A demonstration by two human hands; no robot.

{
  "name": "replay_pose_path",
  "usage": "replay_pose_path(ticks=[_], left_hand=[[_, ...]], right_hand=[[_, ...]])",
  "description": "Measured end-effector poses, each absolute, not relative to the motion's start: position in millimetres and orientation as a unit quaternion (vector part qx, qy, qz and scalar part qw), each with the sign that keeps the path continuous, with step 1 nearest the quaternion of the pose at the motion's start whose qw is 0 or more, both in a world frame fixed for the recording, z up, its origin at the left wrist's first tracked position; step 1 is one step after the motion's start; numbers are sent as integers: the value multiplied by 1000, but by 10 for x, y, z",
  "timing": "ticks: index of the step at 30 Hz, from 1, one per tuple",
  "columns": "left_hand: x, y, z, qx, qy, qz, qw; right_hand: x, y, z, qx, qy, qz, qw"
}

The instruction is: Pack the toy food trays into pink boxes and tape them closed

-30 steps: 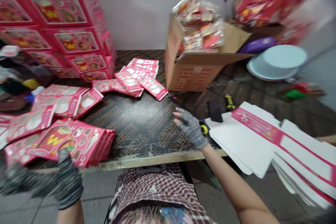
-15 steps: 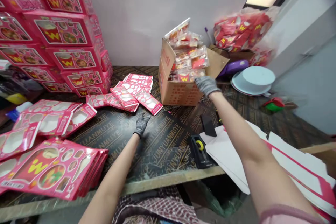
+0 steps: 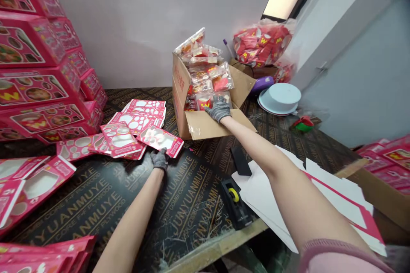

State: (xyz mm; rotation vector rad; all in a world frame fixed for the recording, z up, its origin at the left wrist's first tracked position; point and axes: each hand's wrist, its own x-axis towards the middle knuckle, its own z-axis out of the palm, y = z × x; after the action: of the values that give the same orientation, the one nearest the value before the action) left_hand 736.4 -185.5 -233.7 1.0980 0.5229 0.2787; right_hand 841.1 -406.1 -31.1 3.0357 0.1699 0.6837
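Note:
My left hand [image 3: 159, 159], in a grey glove, is at the near edge of a pink flat box with cut-out windows [image 3: 161, 140]. Its fingertips meet or almost meet that edge, with thumb and fingers a little apart. Farther right, my gloved right hand [image 3: 219, 109] reaches over the front flap of an open cardboard carton [image 3: 182, 94]. Its fingers are spread on a clear plastic pack [image 3: 204, 101] printed with a yellow W. More clear packs with red and coloured contents [image 3: 205, 74] are heaped above it inside the carton.
Stacked pink boxes [image 3: 32, 83] rise at the left, with flat pink pieces [image 3: 41, 183] before them. A black tape dispenser [image 3: 236, 204] and white sheets [image 3: 272, 196] lie near the right front edge. A light blue basin [image 3: 282, 98] and a bag of red packs [image 3: 263, 42] stand behind.
The view has turned right and come closer to the carton. My right hand has gone from the carton's front corner onto the packs inside; the front flap now lies outward. My left hand has moved to the flat box.

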Motion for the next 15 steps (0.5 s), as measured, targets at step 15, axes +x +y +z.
replay_pose_path(ticks=[15], left_hand=[[6709,-1635,-2291,950,-250,-87,164]], right_hand=[[8778,-4233,149,953,81,256,-138]])
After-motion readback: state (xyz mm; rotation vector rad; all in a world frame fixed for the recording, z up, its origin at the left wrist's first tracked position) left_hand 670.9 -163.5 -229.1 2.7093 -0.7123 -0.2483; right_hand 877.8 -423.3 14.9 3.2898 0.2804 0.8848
